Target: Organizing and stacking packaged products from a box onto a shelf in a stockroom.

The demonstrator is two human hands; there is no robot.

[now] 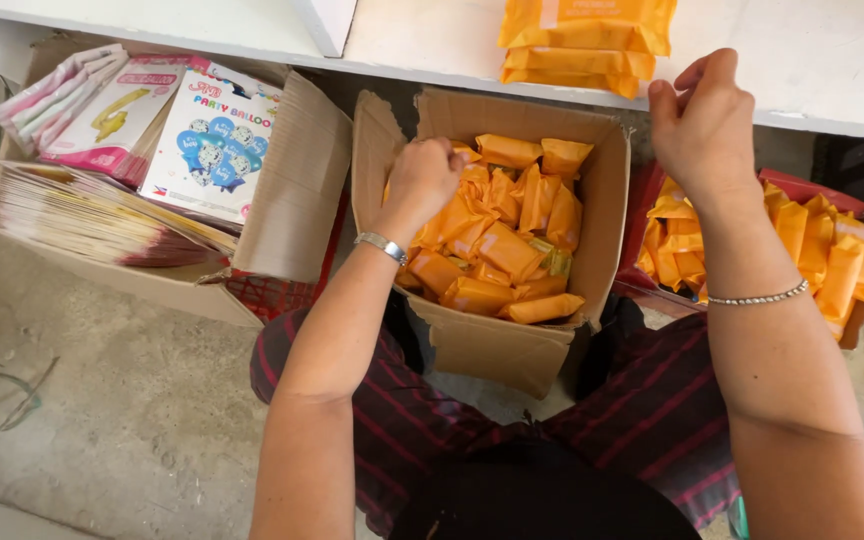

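The left hand point(422, 180) is clenched among the orange packets point(497, 250) in the open cardboard box point(492, 340) under the counter point(822, 60) edge, the right hand point(702, 125) raised, loose and empty; better to lift few packets, squarely, onto the counter stack point(587, 45).

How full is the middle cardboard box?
Nearly full: orange packets fill the cardboard box close to its rim.

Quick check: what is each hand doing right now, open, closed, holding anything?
Left hand: closed, down among the orange packets in the cardboard box; what it grips cannot be told.
Right hand: raised, fingers loosely open, empty.
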